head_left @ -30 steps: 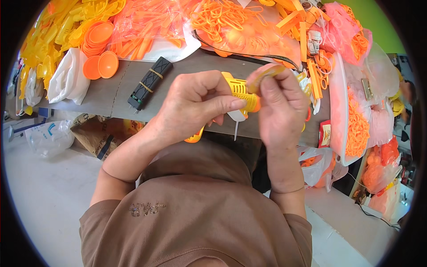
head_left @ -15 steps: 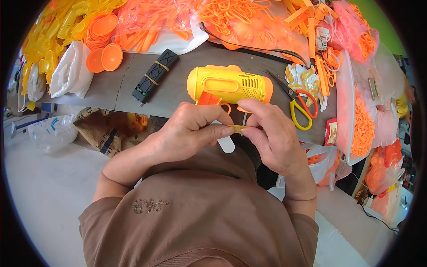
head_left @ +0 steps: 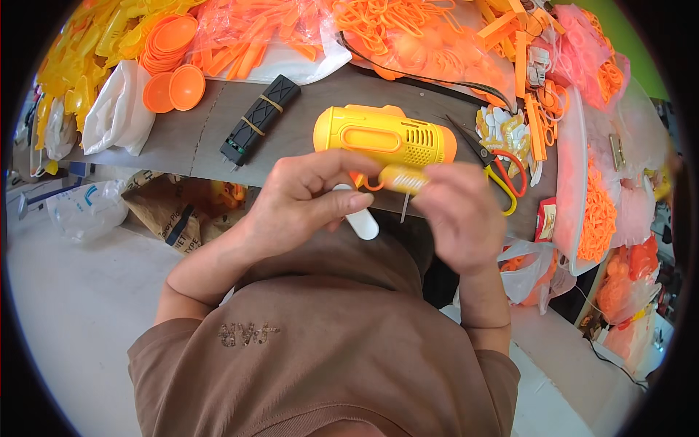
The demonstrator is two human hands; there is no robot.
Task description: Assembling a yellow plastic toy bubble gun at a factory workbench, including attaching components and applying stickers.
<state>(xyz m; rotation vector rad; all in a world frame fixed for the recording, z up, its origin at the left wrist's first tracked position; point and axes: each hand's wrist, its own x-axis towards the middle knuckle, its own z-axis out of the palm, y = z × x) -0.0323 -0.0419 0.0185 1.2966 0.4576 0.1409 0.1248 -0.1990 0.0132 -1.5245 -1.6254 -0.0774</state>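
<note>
Strip (head_left: 362, 224), white and round-ended, sits clamped in the left hand (head_left: 302, 193); the blurred right hand (head_left: 463, 218) pinches a yellow label (head_left: 403, 178)

Orange dishes (head_left: 187, 88), white bag (head_left: 119, 116) just beside, brown paper bag (head_left: 162, 213) below.

The view is bright, the right fingers (head_left: 453, 191) blurred, straight edges bent by fisheye.

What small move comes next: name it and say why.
Probably bring the yellow label toward the yellow housing: the right hand holds the label, the left hand holds a white strip, and the housing lies just beyond them.
</note>
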